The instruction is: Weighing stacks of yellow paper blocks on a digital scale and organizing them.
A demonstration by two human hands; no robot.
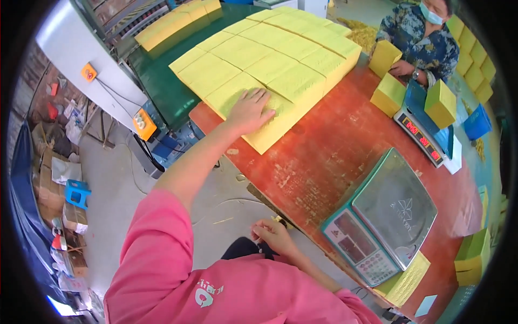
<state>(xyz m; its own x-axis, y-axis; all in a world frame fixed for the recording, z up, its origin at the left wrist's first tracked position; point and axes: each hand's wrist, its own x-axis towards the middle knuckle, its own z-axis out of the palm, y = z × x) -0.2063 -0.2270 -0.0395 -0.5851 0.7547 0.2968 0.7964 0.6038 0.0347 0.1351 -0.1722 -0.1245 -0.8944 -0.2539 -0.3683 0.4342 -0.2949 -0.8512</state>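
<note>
My left hand [251, 112] rests palm down, fingers extended, on the near corner of a large group of yellow blocks [280, 59]. They look like bundles of paper, packed tightly side by side in rows on the red table [307, 156]. My left arm reaches forward across the table edge. My right hand [272, 236] hangs in front of my waist, beside the table's edge, with its fingers curled in and no object visible in them. To its right a scale with a green frame [396, 208] stands on the table, its metal plate bare.
A person in a blue patterned shirt [421, 40] holds a yellow block [384, 58] across the table. By them stands a second scale [418, 137] with a lit red display. A green conveyor [162, 81] runs at the far left. Cardboard boxes [51, 183] and a blue stool [77, 193] line the left.
</note>
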